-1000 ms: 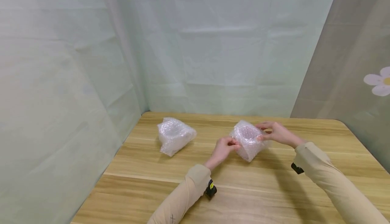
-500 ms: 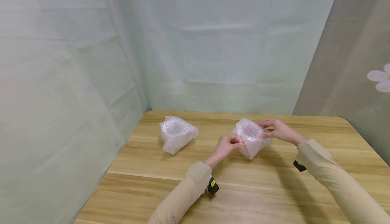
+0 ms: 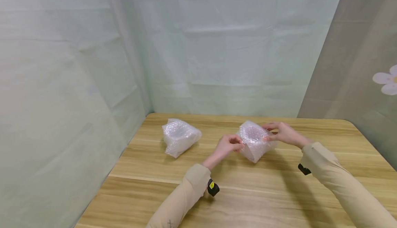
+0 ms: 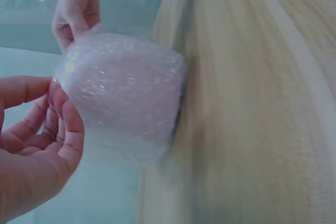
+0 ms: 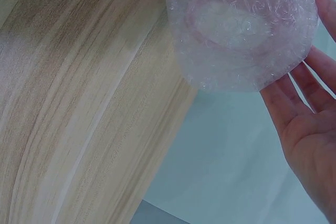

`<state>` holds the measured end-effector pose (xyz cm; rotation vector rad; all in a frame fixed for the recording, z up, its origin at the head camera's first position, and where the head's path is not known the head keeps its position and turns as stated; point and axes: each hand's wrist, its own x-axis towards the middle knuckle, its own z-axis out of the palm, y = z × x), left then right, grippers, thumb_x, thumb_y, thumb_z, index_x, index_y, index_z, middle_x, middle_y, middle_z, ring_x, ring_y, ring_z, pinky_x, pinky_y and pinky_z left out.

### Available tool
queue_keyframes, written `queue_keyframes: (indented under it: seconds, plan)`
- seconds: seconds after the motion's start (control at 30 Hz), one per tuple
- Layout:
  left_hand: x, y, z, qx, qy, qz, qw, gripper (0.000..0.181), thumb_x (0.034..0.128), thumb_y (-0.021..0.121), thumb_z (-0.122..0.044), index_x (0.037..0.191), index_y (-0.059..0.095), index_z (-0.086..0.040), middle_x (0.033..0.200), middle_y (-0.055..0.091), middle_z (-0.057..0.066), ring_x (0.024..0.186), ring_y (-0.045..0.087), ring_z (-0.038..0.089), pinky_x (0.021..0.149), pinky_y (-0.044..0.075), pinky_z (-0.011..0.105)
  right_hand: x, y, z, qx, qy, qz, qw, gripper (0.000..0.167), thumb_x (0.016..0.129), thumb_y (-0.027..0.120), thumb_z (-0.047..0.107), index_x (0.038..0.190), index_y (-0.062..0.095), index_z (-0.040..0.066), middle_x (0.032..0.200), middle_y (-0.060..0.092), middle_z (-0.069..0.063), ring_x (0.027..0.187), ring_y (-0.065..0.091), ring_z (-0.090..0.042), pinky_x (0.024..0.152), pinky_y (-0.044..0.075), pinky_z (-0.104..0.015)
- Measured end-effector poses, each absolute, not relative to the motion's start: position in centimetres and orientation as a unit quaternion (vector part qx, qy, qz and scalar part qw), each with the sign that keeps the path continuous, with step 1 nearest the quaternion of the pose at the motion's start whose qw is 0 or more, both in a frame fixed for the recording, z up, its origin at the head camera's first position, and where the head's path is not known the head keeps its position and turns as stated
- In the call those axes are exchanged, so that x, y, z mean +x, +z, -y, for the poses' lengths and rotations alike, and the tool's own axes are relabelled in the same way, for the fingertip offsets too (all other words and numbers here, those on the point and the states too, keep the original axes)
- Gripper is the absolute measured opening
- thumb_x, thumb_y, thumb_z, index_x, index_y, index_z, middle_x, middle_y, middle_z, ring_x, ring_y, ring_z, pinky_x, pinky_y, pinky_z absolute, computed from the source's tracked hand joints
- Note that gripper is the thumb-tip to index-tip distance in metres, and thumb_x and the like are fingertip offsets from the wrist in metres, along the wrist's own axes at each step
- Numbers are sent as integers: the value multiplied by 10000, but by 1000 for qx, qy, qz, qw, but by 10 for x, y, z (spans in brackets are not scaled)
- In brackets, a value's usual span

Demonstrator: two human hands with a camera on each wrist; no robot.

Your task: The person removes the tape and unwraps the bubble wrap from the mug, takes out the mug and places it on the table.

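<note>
A bubble-wrapped bundle (image 3: 256,149) is on the right part of the wooden table; something pinkish with a round outline shows through the clear wrap, its kind hidden. My left hand (image 3: 228,144) pinches the edge of the wrap between thumb and forefinger at the bundle's left side. In the left wrist view, that pinch sits right at the bubble wrap (image 4: 126,93). From the other side my right hand (image 3: 286,135) holds the bundle, thumb at the round top and fingers behind. The right wrist view has its fingers against the wrap (image 5: 231,51).
Another bubble-wrapped bundle (image 3: 180,139) stands at the left back of the wooden table (image 3: 248,200). Pale green cloth (image 3: 223,55) hangs behind and to the left, with a grey-brown panel (image 3: 350,62) on the right. Wrist cameras sit under both sleeves.
My left hand has drawn slightly left and back, with the wrap's edge between its fingertips. The right hand has kept its hold, and the bundle has barely moved.
</note>
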<state>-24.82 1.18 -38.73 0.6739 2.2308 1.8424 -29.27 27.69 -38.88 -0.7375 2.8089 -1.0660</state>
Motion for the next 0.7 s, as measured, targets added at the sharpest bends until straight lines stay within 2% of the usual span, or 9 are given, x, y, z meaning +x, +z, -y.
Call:
queue_keyframes:
  seconds: [0.17, 0.23, 0.4, 0.43, 0.5, 0.63, 0.7]
  plan:
    - [-243, -380, -10, 194, 606, -766, 95, 109, 775, 651, 47, 843, 631, 130, 774, 619, 135, 760, 567, 397, 628, 508, 296, -292, -390, -276, -240, -346, -907, 29, 594, 772, 716, 298, 1219, 521, -43, 1200, 493, -264, 1045, 488, -389, 816, 423, -523]
    - [-245, -384, -9, 185, 604, -768, 100, 104, 768, 662, 38, 833, 646, 118, 730, 618, 107, 680, 576, 323, 615, 503, 311, -291, -390, -276, -239, -349, -905, 32, 597, 775, 714, 301, 1222, 518, -43, 1202, 490, -266, 1047, 487, -390, 818, 421, -525]
    - [-254, -396, -6, 174, 629, -748, 124, 120, 771, 650, 60, 862, 641, 138, 670, 618, 146, 548, 514, 138, 616, 499, 383, -291, -390, -276, -241, -349, -905, 25, 594, 770, 718, 302, 1211, 527, -47, 1204, 493, -257, 1049, 486, -390, 819, 419, -528]
    - [-254, -396, -5, 170, 636, -742, 128, 131, 777, 641, 67, 876, 633, 151, 691, 625, 167, 552, 523, 141, 627, 505, 394, -291, -389, -276, -241, -349, -905, 24, 594, 770, 718, 301, 1210, 527, -49, 1206, 491, -259, 1051, 484, -394, 820, 418, -528]
    - [-261, -403, -6, 155, 643, -739, 131, 139, 785, 649, 45, 889, 641, 136, 712, 635, 167, 565, 537, 140, 642, 510, 391, -291, -389, -276, -241, -346, -906, 22, 594, 770, 718, 303, 1210, 528, -49, 1221, 478, -261, 1057, 477, -403, 820, 415, -531]
    - [-266, -409, -4, 137, 657, -730, 130, 144, 786, 660, 20, 894, 647, 115, 724, 641, 159, 565, 545, 115, 588, 512, 288, -289, -389, -274, -244, -350, -904, 25, 594, 769, 720, 297, 1209, 528, -53, 1238, 458, -270, 1070, 461, -418, 824, 410, -539]
    - [-267, -409, -3, 134, 655, -732, 129, 149, 784, 665, 13, 896, 645, 110, 722, 638, 160, 568, 548, 128, 603, 516, 313, -288, -390, -274, -246, -351, -903, 24, 591, 764, 724, 294, 1204, 533, -52, 1238, 461, -267, 1066, 465, -416, 820, 416, -534]
